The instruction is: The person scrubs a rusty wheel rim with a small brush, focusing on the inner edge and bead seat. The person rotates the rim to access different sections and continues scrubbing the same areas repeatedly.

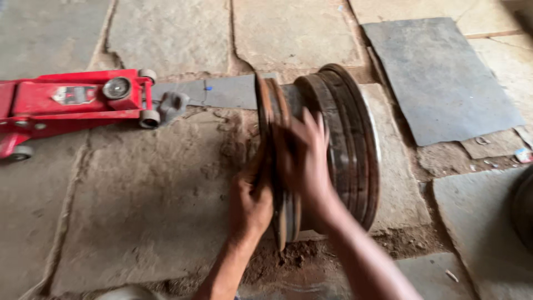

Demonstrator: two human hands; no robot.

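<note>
Gripping a rusty wheel rim [333,144] that stands on edge on the stone floor [139,211], we curl our left hand [250,203] around its near flange and press our right hand [302,161] open against it. Its axle line runs left to right, toward the red jack [72,103].

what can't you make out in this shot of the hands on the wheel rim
Head view:
- Right hand: motion-blurred, grip unclear.
- Left hand: fingers hidden behind the rim's edge.
- Wheel rim: far face turned away.
- Red jack: cut off by the left edge.
</note>
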